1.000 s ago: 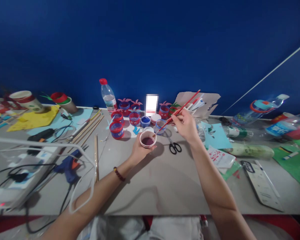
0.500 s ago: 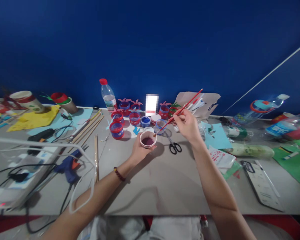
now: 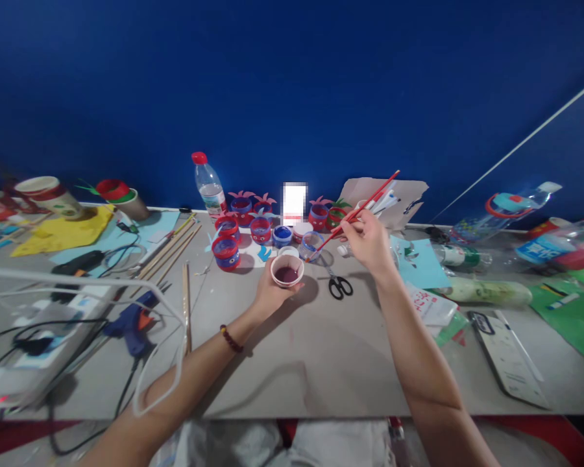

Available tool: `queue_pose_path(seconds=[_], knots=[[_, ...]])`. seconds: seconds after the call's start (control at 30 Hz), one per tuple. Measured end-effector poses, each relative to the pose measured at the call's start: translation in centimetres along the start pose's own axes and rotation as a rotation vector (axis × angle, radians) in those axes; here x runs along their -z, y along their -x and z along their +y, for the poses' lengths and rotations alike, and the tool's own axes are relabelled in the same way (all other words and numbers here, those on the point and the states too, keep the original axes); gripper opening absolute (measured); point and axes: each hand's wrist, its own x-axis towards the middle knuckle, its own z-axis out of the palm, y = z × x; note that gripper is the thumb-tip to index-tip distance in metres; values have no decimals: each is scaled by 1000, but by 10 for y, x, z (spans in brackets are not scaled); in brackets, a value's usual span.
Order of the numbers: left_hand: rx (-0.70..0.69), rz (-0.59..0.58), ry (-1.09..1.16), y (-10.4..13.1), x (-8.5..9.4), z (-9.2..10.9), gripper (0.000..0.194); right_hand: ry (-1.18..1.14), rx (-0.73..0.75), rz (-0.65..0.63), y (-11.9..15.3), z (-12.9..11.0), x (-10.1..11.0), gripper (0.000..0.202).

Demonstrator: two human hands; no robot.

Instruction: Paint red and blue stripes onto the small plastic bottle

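My left hand [image 3: 271, 292] is wrapped round a white cup [image 3: 287, 270] with dark purple liquid inside. A long red brush [image 3: 370, 200] is pinched in my right hand [image 3: 363, 237], its tip at a small clear cup [image 3: 311, 247] just right of the white cup. Behind my hands stand a blue paint jar [image 3: 283, 236] and several red and blue painted cups, one at the front left [image 3: 226, 253]. Black-handled scissors [image 3: 339, 287] lie on the table below the clear cup.
A red-capped bottle [image 3: 209, 188] stands at the back. On the left are a blue glue gun [image 3: 133, 324], wooden sticks [image 3: 187, 305] and a power strip [image 3: 39, 344]. A phone [image 3: 509, 357], blue paper [image 3: 423, 263] and plastic bottles lie on the right.
The brush tip has moved right, from the rim of the white cup to the clear cup. My right hand has shifted slightly right; my left hand still holds the white cup in nearly the same place.
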Motion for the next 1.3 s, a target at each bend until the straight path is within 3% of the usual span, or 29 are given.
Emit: queue_pose_path(seconds=[0.33, 0.7, 1.3], knots=[[1, 13, -7, 0, -1, 1, 66, -117, -80, 69, -5, 7, 3, 31], [21, -32, 61, 0, -1, 0, 66, -199, -189, -21, -5, 16, -14, 42], [-1, -39, 14, 0, 0, 0, 63, -173, -99, -25, -1, 8, -15, 33]])
